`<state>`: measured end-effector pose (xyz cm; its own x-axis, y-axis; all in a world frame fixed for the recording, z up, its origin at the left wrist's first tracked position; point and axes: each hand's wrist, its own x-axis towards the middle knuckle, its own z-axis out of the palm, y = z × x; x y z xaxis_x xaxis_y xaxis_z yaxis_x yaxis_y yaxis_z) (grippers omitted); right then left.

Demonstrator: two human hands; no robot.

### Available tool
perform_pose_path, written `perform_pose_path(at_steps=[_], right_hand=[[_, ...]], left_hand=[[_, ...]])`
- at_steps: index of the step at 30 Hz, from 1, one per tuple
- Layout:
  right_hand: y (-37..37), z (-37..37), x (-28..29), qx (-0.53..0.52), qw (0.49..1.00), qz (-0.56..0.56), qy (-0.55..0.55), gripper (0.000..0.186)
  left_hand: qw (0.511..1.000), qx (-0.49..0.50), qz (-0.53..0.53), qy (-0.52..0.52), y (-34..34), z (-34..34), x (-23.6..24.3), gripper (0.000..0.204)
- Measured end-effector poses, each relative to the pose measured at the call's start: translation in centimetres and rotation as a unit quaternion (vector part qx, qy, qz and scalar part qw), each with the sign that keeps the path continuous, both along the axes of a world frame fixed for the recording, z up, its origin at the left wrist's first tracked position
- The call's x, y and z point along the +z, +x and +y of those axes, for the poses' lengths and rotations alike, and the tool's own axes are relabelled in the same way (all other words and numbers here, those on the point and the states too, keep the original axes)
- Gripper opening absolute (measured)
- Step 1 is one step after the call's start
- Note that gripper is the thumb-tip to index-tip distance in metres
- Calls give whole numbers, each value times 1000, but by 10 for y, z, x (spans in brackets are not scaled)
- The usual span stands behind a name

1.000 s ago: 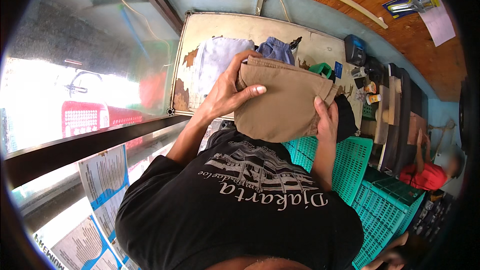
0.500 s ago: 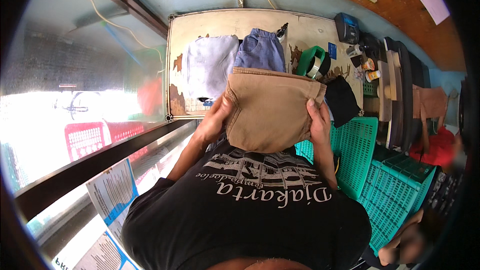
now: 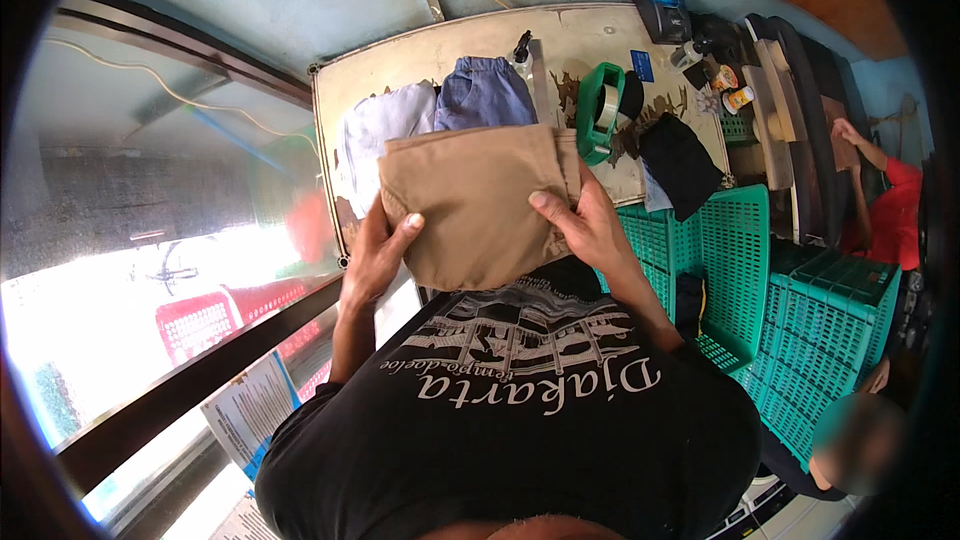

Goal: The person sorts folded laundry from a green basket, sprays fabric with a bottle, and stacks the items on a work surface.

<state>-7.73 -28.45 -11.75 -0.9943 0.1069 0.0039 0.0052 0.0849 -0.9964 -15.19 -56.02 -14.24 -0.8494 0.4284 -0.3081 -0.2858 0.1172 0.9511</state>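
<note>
Between my two hands is a folded pair of tan pants [image 3: 475,205], held in front of my chest above the near edge of the table. My left hand [image 3: 378,252] grips its left side, thumb on top and fingers underneath. On the right side, my right hand [image 3: 590,225] holds it the same way, its thumb pressed on the cloth. Just beyond lie folded blue pants [image 3: 487,95] with an elastic waist and a folded pale lavender garment [image 3: 375,128], both partly covered by the tan pants. A folded black garment [image 3: 682,165] rests at the table's right edge.
The worn cream table [image 3: 590,28] also bears a green tape dispenser [image 3: 588,105] and a black device [image 3: 662,15]. Green plastic baskets [image 3: 735,270] stand at right. Beyond them is a person in red [image 3: 895,210]; another person [image 3: 825,470] is low right. A window frame [image 3: 200,375] runs along the left.
The tan pants have shifted left in view and turned slightly, still in both hands. My right thumb lies farther in on the cloth. The whole view has swung, and a person's red sleeve and arms show at right.
</note>
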Motion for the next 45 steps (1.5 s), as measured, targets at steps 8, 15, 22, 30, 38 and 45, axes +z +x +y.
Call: perform_pose_path(at_steps=[8,15,22,30,38,45], right_hand=[[-32,-37,76,266,889,206,310,37],[-38,-37,99,313,852,236,348,32],[-46,-1,82,125,933,293,168,55],[-16,24,-32,134,939,-37,-313,75],[-34,23,-41,11,999,-42,29,62],[-55,31,-39,-17,994,-34,99,53]], left_hand=[[763,-227,515,-317,9,20,170,122],[816,-267,389,-334,24,34,170,106],[836,-242,395,-293,-10,4,162,59],[990,98,92,37,-23,5,77,52],[994,74,-84,6,-58,7,-6,57],[933,167,180,-264,-91,52,-8,63]])
